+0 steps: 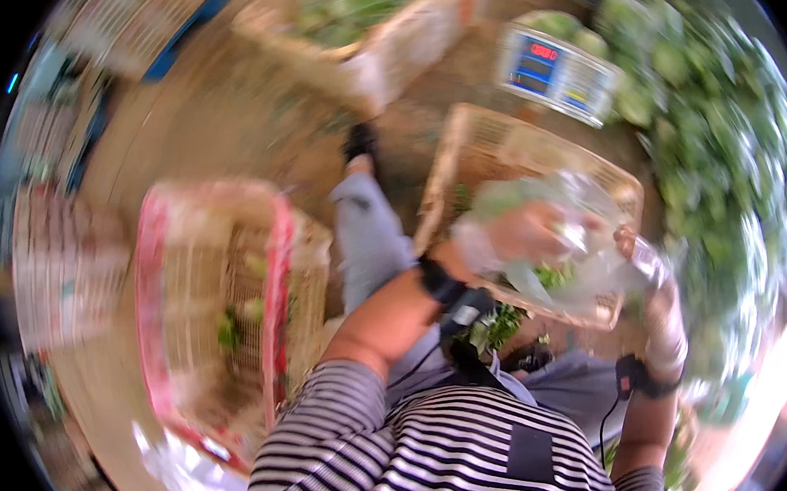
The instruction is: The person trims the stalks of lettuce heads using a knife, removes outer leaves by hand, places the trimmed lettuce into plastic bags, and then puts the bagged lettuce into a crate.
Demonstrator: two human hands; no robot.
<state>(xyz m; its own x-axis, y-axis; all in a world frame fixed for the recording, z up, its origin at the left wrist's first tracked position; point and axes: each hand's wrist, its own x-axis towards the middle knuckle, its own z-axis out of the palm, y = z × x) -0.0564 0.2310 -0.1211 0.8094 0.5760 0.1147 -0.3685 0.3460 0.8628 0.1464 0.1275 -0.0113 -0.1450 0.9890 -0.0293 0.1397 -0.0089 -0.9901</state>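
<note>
A clear plastic bag is stretched between my hands, above a tan plastic crate. My left hand is closed at the bag's left side, with clear plastic round its wrist; motion blurs its fingers. My right hand, in a thin clear glove, pinches the bag's right edge. Something pale shines at my left fingertips, too smeared to name. Through and below the bag, leafy greens show in the crate. More green leaves lie beside its near side, between my legs.
A digital scale with a lit display stands beyond the crate. Bagged leafy vegetables are heaped along the right. To my left stands a crate with a pink-red rim, holding a few greens. A pale bin of greens is ahead; stacked crates line the left.
</note>
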